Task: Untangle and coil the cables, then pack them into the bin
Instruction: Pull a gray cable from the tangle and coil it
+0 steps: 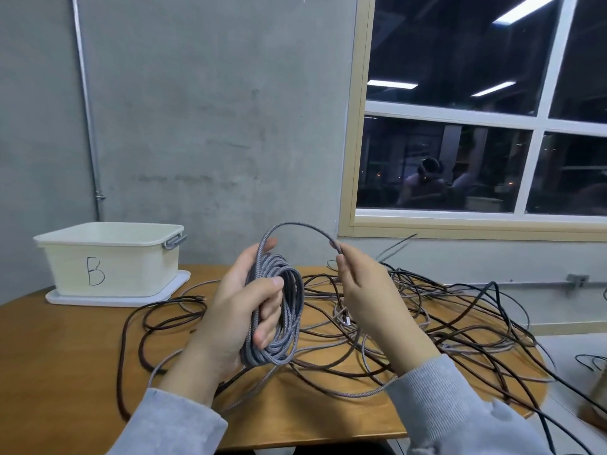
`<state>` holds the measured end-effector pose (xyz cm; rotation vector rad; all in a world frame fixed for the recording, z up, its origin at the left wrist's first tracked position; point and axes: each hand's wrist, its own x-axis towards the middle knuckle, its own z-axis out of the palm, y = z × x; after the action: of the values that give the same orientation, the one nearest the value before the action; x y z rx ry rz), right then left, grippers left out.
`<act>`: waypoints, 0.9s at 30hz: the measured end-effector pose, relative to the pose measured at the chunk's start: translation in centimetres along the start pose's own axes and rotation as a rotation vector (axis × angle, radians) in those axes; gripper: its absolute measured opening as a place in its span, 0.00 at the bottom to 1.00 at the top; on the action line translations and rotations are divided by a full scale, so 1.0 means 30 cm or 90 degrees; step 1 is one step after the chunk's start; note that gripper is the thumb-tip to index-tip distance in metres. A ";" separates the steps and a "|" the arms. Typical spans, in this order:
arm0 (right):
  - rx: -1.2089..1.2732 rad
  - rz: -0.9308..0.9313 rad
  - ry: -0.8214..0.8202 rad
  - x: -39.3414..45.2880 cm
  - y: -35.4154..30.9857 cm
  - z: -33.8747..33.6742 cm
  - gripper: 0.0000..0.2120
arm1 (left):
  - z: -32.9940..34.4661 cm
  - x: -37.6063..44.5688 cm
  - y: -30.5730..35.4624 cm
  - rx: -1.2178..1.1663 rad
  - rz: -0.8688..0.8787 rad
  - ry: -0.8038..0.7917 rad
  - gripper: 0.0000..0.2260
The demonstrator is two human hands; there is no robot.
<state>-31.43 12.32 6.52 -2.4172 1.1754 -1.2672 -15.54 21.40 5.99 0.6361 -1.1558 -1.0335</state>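
My left hand (239,303) grips a coil of grey braided cable (289,326), held upright above the table with fingers wrapped through its loops. From the top of the coil a free length of the same cable arcs to the right, and my right hand (364,290) pinches its end between thumb and fingers. A tangle of dark brown, black and pinkish cables (427,323) lies spread on the wooden table (65,356) beneath and to the right of my hands. The cream bin (111,257), marked "B", stands at the table's back left, and I cannot see inside it.
The bin stands on its white lid (177,285). A grey concrete wall is close behind the table, with a window to the right. Some cables hang over the table's right edge toward the floor. A metal conduit runs down the wall at the left.
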 end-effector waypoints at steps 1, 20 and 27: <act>-0.035 0.015 -0.004 0.008 -0.003 0.001 0.21 | 0.000 0.000 -0.005 0.019 -0.005 -0.003 0.25; -0.011 -0.142 0.114 -0.026 -0.077 0.019 0.20 | 0.017 -0.043 0.001 0.131 0.014 -0.121 0.34; 0.062 -0.073 0.053 -0.067 -0.033 0.041 0.16 | 0.045 -0.058 0.019 0.054 0.085 -0.122 0.21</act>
<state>-30.60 14.19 4.98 -2.4124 0.9834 -1.4363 -16.74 23.34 6.16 0.5270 -1.3970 -0.9512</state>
